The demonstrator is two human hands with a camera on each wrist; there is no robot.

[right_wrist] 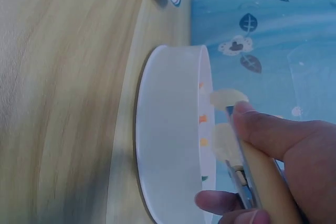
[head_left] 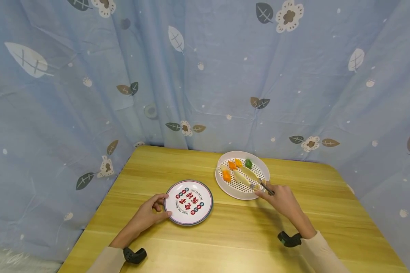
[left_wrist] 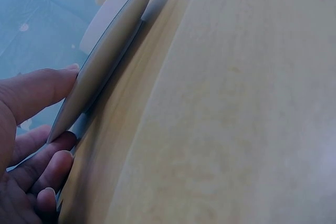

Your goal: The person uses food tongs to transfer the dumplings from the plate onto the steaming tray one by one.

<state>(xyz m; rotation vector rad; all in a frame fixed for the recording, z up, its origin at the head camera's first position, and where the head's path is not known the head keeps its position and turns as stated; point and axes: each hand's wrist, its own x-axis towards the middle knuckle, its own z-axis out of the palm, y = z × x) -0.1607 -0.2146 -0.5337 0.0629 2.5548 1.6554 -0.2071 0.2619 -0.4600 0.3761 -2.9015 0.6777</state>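
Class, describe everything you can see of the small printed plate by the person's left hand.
The printed plate is round and shallow, white with a dark rim, red characters and small red and blue dots. It looks like ceramic or melamine. It lies flat and empty on the wooden table, left of the perforated white tray. The left hand grips its near-left edge, thumb over the rim.

**Left hand at the plate's rim**

The left hand (left_wrist: 26, 150) is gripping the edge of a plate (left_wrist: 113, 51), thumb lying on top of the rim and fingers curling beneath it. The plate is sitting on a wooden table (left_wrist: 236, 119).
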